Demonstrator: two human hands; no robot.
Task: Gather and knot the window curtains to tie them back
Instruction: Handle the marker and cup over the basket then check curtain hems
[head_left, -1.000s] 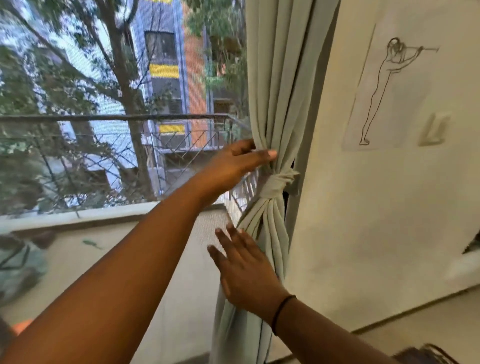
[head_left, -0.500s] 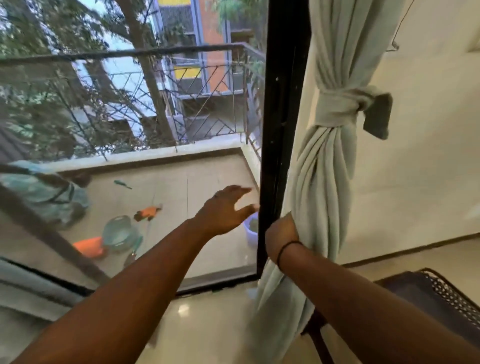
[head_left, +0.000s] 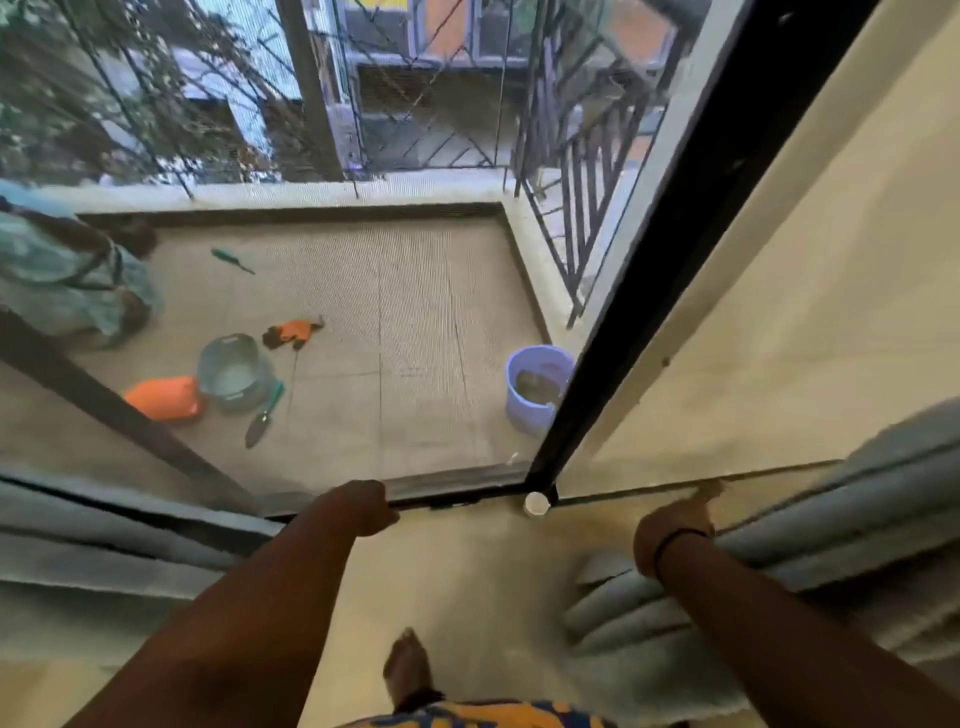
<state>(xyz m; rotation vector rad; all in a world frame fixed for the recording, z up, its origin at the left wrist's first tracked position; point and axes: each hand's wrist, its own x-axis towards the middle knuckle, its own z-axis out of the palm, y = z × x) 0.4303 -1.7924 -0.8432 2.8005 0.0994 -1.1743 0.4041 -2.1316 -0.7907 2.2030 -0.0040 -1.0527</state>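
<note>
Right hand (head_left: 672, 525) rests against gathered curtain (head_left: 810, 540) at lower right, folds running diagonally; left hand (head_left: 363, 506) apart. Finger states unclear.

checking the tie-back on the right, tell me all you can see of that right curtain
The right curtain is pale grey-green cloth that looks soft and thick, gathered into long rounded folds. Only its lower stretch shows, running from the frame's right edge down to the tiled floor, where its end spreads out. No knot is in view. The right hand, a dark band on its wrist, is against the folds; its fingers are hidden, so whether it grips the cloth cannot be told. The curtain lies beside the cream wall.
</note>
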